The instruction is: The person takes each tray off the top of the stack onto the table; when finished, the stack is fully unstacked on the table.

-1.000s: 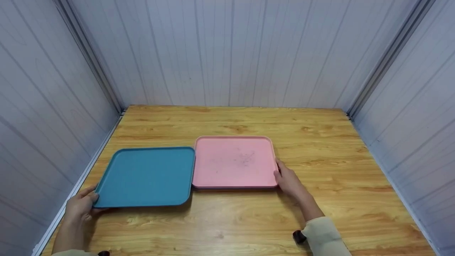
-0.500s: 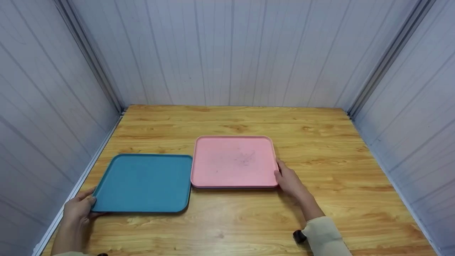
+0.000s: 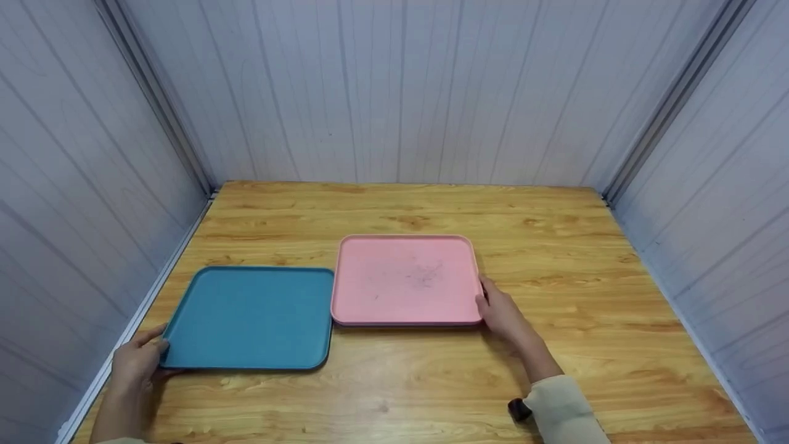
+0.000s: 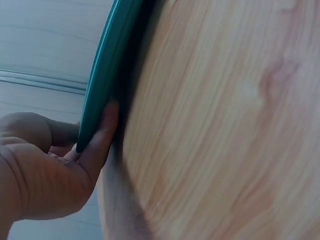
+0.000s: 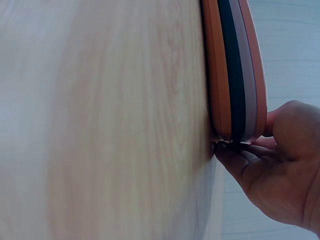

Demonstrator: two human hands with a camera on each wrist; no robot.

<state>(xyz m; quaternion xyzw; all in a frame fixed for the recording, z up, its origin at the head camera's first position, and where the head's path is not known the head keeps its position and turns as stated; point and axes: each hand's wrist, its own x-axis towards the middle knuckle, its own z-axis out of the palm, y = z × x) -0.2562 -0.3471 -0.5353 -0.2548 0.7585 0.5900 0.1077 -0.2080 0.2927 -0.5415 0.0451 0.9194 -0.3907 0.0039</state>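
So yeah, the blue tray [image 3: 246, 317] had just shifted toward the person, ending up just left of the pink tray [image 3: 407, 280], probably clear of that stack [image 5: 237, 85]. Left-hand grip [image 3: 135, 361] pinched its left edge; right-hand grip [image 3: 505, 316] pinched the stack's right side.

The table [image 3: 407, 388] is being viewed forward and down from the head, left hand [image 4: 50, 172] and right hand [image 5: 287, 170] being shared by wrist close-ups.

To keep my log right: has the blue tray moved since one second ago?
Yes: in the head view, the blue tray has shifted slightly down the picture, away from the table's far edge.
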